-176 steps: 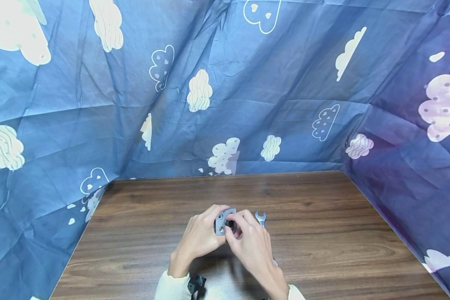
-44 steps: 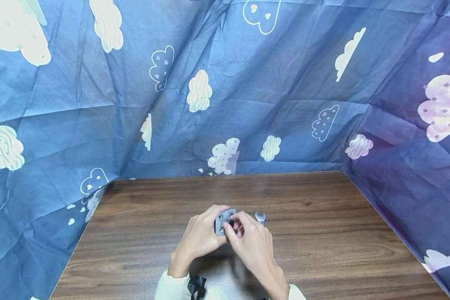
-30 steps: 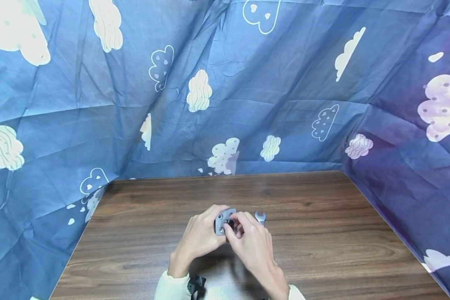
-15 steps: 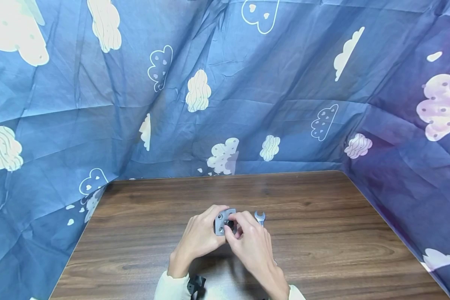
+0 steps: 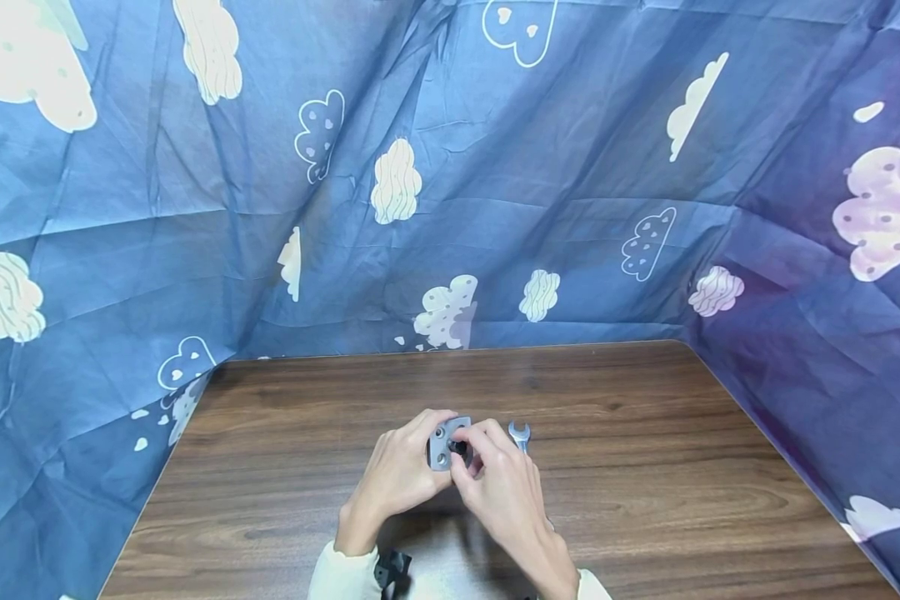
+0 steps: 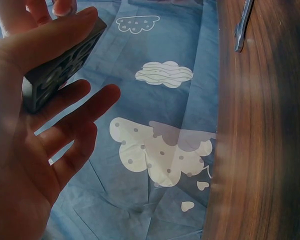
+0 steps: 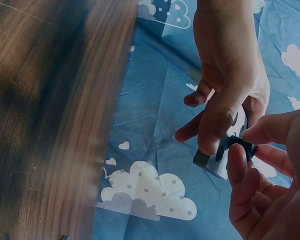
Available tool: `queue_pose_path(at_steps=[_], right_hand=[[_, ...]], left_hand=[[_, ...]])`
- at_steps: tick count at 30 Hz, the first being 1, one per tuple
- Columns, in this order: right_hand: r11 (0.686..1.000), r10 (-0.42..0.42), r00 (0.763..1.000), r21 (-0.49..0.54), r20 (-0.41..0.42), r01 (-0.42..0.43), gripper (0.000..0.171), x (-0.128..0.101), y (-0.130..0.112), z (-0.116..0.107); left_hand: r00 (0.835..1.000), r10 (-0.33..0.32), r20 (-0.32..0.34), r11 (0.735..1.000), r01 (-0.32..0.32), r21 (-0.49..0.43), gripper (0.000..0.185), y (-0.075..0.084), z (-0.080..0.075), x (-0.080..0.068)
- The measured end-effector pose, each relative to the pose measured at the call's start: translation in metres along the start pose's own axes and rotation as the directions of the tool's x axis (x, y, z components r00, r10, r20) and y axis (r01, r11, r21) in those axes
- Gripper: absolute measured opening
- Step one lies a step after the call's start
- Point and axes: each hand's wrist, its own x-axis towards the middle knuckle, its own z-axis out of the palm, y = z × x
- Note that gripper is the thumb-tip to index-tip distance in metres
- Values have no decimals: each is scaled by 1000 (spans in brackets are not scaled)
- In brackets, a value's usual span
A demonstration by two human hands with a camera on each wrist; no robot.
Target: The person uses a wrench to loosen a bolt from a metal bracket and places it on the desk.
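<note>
My left hand (image 5: 401, 467) grips a small grey metal block (image 5: 438, 447) by its edges, above the table. Several round holes show in the block's face in the head view. With thumb and index finger my right hand (image 5: 501, 479) pinches a small black bolt-like part (image 7: 245, 146) at that face. The part's far end is hidden by the block and fingers. In the left wrist view, the left thumb lies along one side of the block (image 6: 55, 75), the other fingers spread below it.
An open-end wrench (image 5: 520, 434) lies on the brown wooden table (image 5: 645, 467) just beyond the right hand, which covers most of its handle. A blue cloud-print cloth (image 5: 480, 183) hangs behind the table and at both sides. A black strap mount (image 5: 392, 568) sits at the left wrist.
The right thumb and fingertips have shifted back and forth slightly around the black part, now a little further left than one second ago. The left hand and block have stayed nearly still.
</note>
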Motion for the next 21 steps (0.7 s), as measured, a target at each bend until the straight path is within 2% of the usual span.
queue_pose_path(at_steps=[21], right_hand=[[1000, -10, 999, 19, 38, 9, 31, 1, -1, -1]], left_hand=[[1000, 1, -10, 1000, -1, 2, 59, 1, -2, 0]])
